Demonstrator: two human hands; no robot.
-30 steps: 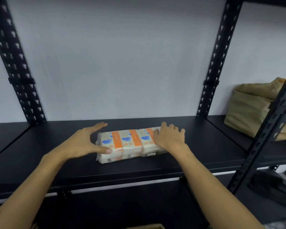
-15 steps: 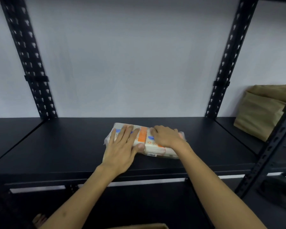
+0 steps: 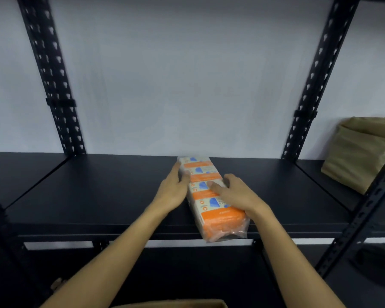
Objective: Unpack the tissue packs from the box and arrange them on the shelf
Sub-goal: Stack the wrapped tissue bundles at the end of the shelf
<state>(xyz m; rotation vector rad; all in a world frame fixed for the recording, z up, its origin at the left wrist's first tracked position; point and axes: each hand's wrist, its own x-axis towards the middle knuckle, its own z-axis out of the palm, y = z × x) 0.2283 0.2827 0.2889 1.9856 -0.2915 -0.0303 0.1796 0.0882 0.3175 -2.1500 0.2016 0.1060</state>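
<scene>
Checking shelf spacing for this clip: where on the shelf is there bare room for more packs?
Bare shelf runs from the left post to the tissue pack, and again from the pack to the right post. Crowded only mid-shelf, where the left hand and right hand flank the pack.

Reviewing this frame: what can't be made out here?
- Box: cut off by the head view's bottom edge; contents unseen.
- Tissue pack: print too small and blurred; left hand and right hand cover parts.
- Tan bag: cut by the right edge and a shelf post.
- Lower shelf: too dark.
</scene>
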